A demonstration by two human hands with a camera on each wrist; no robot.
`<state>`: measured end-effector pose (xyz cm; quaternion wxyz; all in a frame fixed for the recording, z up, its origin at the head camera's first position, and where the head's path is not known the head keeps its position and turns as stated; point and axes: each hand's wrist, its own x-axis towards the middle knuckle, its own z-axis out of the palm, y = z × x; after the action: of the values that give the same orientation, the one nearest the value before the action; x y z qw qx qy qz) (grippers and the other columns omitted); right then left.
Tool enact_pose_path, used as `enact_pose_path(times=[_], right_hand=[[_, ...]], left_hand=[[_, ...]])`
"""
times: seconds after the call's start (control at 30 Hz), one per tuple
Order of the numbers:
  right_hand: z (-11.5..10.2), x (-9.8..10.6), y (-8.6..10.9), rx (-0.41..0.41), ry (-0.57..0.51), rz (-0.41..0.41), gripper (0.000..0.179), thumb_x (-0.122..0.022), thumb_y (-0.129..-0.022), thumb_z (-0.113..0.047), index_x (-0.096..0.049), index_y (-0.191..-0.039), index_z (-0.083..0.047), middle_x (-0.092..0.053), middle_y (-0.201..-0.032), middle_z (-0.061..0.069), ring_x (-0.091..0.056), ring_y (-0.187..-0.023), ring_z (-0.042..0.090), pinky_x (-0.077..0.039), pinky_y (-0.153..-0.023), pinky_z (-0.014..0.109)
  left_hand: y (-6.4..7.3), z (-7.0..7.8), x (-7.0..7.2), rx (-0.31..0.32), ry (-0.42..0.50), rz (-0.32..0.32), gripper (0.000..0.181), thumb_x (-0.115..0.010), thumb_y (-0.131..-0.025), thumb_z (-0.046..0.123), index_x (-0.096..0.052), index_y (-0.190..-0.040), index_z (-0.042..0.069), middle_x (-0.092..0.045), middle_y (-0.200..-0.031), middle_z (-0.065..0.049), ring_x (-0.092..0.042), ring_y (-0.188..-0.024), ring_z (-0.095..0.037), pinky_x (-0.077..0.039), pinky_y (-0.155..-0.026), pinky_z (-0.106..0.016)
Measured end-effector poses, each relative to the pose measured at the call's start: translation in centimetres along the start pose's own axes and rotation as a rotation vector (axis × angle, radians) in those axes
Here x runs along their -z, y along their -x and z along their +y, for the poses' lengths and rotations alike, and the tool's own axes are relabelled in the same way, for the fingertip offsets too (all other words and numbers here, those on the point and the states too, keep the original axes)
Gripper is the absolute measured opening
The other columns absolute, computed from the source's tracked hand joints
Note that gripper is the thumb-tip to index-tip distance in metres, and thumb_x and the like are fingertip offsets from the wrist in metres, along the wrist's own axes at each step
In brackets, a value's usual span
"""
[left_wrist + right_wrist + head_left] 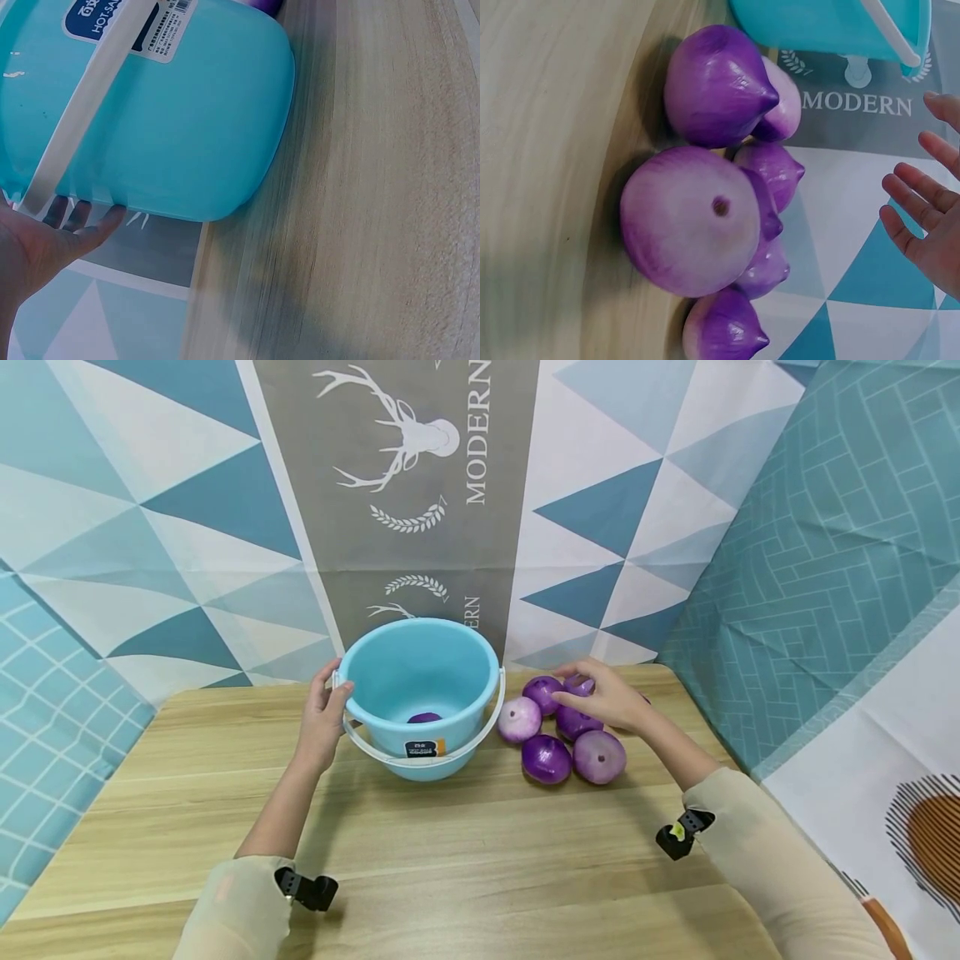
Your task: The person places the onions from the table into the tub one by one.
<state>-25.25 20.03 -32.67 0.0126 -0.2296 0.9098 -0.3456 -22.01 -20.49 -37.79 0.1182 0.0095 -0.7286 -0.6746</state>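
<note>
A light blue bucket (412, 743) with a white handle stands on the wooden table. My left hand (324, 714) holds its left side by the rim, thumb toward the front. In the left wrist view its fingers (94, 225) lie against the bucket wall below the handle joint. Inside the bucket shows part of one purple onion (424, 717). My right hand (600, 693) is over the group of onions right of the bucket, fingers spread and nothing held. It partly hides the back onions. A pale-bottomed onion (690, 221) and a darker purple onion (546, 759) lie at the front.
The wooden table (465, 860) reaches back to a patterned wall cloth (592, 527). A blue tiled cloth (810, 560) hangs along the right side. Small black cameras sit on both sleeves.
</note>
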Motion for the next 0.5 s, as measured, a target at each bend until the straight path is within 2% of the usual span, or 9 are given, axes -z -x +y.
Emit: enact_pose_path(times=[0.23,0.5], right_hand=[[1.4,0.0,0.4,0.060,0.042,0.013,0.041,-0.066,-0.086,-0.032,-0.060,-0.119,-0.008,-0.061,-0.116,0.012,-0.057,-0.105,0.029,-0.050,-0.088,0.049],[3.0,0.2,1.0,0.093,0.063,0.010,0.035,-0.069,-0.084,-0.024,-0.062,-0.114,-0.006,-0.064,-0.112,0.013,-0.061,-0.094,0.031,-0.054,-0.078,0.041]], left_hand=[[0.1,0.0,0.0,0.001,0.000,-0.010,0.052,-0.043,-0.098,0.029,-0.027,-0.147,0.021,-0.040,-0.131,-0.019,-0.055,-0.101,-0.016,-0.056,-0.067,-0.017],[0.1,0.1,0.1,0.004,-0.008,-0.015,0.052,-0.042,-0.099,0.030,-0.025,-0.147,0.021,-0.040,-0.132,-0.019,-0.054,-0.101,-0.016,-0.056,-0.067,-0.017]])
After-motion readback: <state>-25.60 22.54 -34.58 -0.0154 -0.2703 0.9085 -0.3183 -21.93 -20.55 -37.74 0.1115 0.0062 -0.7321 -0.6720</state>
